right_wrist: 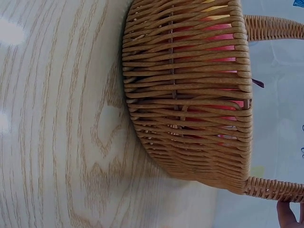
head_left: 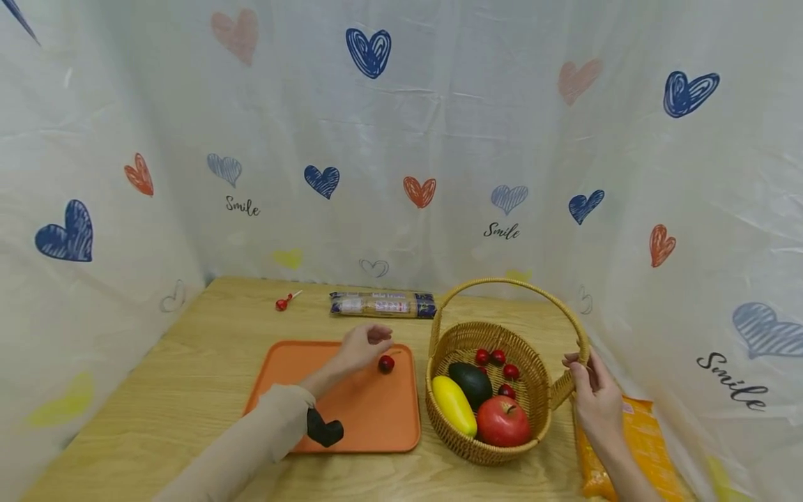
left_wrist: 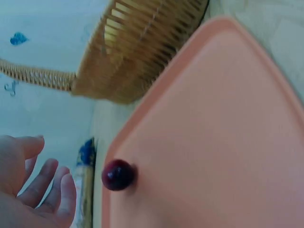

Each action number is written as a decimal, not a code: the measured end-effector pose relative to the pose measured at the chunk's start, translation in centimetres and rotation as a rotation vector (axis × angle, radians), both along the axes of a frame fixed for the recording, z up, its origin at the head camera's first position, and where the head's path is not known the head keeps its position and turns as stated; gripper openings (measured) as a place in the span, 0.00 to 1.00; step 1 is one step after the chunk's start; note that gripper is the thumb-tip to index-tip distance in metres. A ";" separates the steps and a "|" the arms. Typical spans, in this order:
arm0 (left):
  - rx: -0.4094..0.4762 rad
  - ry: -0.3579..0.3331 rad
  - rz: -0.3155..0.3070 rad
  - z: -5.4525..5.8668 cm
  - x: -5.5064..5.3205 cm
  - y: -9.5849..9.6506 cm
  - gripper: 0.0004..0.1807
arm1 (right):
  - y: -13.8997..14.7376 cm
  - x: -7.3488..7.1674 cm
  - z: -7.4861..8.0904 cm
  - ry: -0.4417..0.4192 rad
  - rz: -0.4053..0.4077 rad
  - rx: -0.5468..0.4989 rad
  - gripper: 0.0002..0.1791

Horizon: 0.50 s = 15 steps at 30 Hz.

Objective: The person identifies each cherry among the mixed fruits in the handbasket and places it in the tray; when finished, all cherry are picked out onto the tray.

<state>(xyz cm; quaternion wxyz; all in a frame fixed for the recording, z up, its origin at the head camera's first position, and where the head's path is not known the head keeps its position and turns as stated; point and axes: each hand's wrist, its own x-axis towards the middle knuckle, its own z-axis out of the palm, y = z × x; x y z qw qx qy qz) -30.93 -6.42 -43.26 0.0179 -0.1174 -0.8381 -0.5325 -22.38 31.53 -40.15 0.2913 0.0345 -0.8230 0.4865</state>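
My left hand hovers over the far right part of an orange tray, fingers loosely bent and holding nothing. Just below it a dark red cherry with a stem lies on the tray; the left wrist view shows this cherry apart from the fingers. With thumb and fingers, my right hand holds the right side of the handle of a wicker basket. Inside the basket are several cherries, an avocado, a yellow elongated fruit and a red apple.
Packs of long noodles lie at the back of the wooden table. A red lollipop-like item sits at the back left. An orange package lies right of the basket, partly behind my right arm. A heart-patterned curtain surrounds the table.
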 end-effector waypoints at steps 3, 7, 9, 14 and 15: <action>0.039 0.013 -0.077 1.1 0.9 1.1 0.13 | 0.1 0.0 0.1 0.007 0.011 0.000 0.19; 0.078 0.029 -0.174 2.4 2.2 2.8 0.15 | 0.2 -0.1 0.1 0.009 0.023 -0.009 0.18; 0.091 0.030 -0.211 2.9 2.8 3.8 0.16 | 0.2 -0.1 0.1 0.004 0.031 -0.016 0.19; 0.096 0.040 -0.308 3.8 3.9 6.6 0.14 | 0.2 -0.1 -0.1 -0.003 0.020 -0.017 0.20; 0.104 0.044 -0.331 3.9 4.1 7.2 0.14 | 0.1 -0.1 -0.1 -0.002 0.017 -0.016 0.19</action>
